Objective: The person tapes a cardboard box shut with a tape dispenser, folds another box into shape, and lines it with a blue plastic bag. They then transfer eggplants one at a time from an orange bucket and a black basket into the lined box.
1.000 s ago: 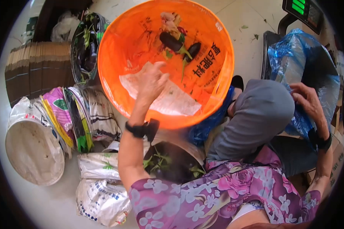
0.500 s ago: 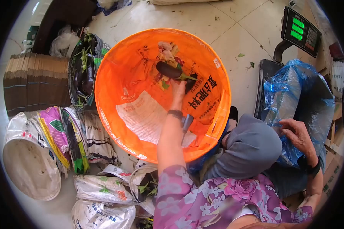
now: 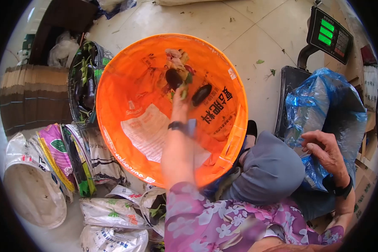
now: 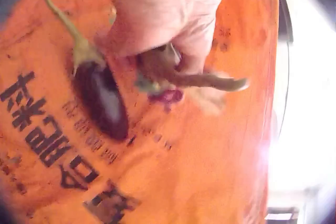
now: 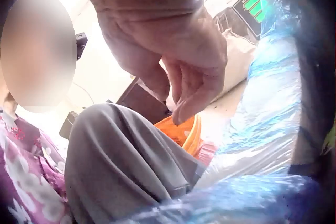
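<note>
Inside the orange bucket (image 3: 113, 96), my left hand (image 3: 180, 103) grips a dark eggplant (image 3: 173, 79) near its green stem end. The left wrist view shows the hand (image 4: 168, 16) with fingers curled round the eggplant's stem (image 4: 210, 81); its body is mostly hidden. A second eggplant (image 3: 202, 95) lies on the bucket's bottom, right of the hand, also seen as a dark eggplant (image 4: 102, 98). My right hand (image 3: 326, 152) hangs loosely curled beside the blue plastic bag (image 3: 306, 98); in the right wrist view the hand (image 5: 173, 50) holds nothing.
Scraps (image 3: 176, 59) lie at the bucket's far side and a pale sheet (image 3: 145, 128) nearer. A scale display (image 3: 329, 35) stands at the upper right. On the left are a sack of eggplants (image 3: 85, 84), stacked brown material (image 3: 35, 96) and a white container (image 3: 33, 195).
My left hand has moved from above the pale sheet to the eggplants and taken hold of one, which has shifted left from the other. The right hand remains by the blue bag.
</note>
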`<state>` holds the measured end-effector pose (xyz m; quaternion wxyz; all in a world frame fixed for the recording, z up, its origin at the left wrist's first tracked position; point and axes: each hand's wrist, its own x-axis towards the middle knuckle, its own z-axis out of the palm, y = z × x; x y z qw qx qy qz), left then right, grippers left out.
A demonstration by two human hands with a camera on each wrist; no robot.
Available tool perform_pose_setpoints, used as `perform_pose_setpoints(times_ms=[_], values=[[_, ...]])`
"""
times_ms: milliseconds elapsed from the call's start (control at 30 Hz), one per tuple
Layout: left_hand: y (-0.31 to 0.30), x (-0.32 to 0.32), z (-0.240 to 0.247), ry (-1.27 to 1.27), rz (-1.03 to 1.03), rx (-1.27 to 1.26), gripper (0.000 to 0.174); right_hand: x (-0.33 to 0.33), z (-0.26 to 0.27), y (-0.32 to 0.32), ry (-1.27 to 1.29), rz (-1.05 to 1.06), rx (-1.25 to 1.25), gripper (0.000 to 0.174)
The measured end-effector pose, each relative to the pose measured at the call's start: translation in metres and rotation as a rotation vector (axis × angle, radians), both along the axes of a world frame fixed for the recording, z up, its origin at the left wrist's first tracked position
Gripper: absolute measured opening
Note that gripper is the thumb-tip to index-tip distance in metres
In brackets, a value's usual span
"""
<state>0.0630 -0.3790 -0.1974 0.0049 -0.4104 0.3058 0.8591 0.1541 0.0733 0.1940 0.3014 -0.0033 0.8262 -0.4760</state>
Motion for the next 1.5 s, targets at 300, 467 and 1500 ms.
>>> perform_pose_setpoints(times_ms=[300,467,1500], values=[[0.102,0.059,0.227,0.547,-0.558,-0.178,0.055,-0.055,-0.018,-0.094,0.026,-0.018,-0.291,0.068],[0.145,0.066,0.286,0.868,-0.903,-0.506,0.044,-0.074,-0.014,-0.116,-0.028,-0.266,-0.509,0.056],[0.019,0.138,0.237,0.222,-0.876,-0.003,0.033,-0.008,-0.137,0.159,-0.185,-0.401,0.297,0.093]])
